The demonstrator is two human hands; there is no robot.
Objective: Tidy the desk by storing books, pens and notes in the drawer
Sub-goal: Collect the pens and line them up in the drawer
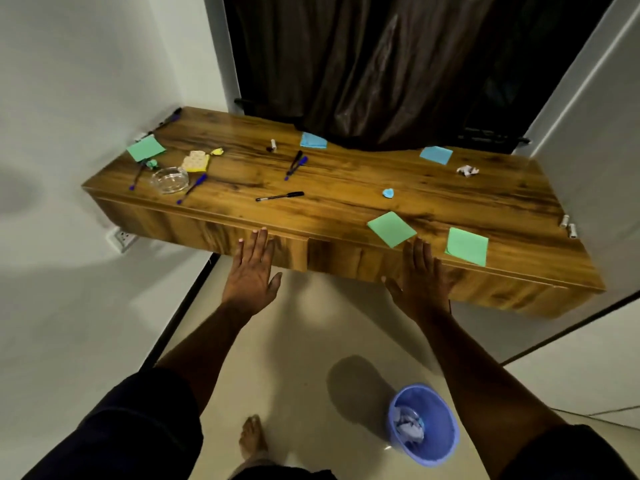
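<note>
A wall-hung wooden desk (346, 174) has its drawer fronts (242, 237) closed along the near edge. My left hand (251, 268) and my right hand (420, 275) reach toward that edge, fingers straight and spread, holding nothing. Green notes lie at the front right (391, 228) (467, 245) and far left (145, 148). Blue notes (313, 140) (436, 154) lie at the back. A black pen (280, 196) lies mid-desk. Blue pens (295, 165) (192, 188) lie further left.
A glass ashtray (169, 180), a yellow patterned pad (195, 161), a crumpled blue scrap (388, 193) and crumpled white paper (467, 170) lie on the desk. A blue waste bin (424, 424) holding paper stands on the floor at right. A dark curtain (381, 64) hangs behind.
</note>
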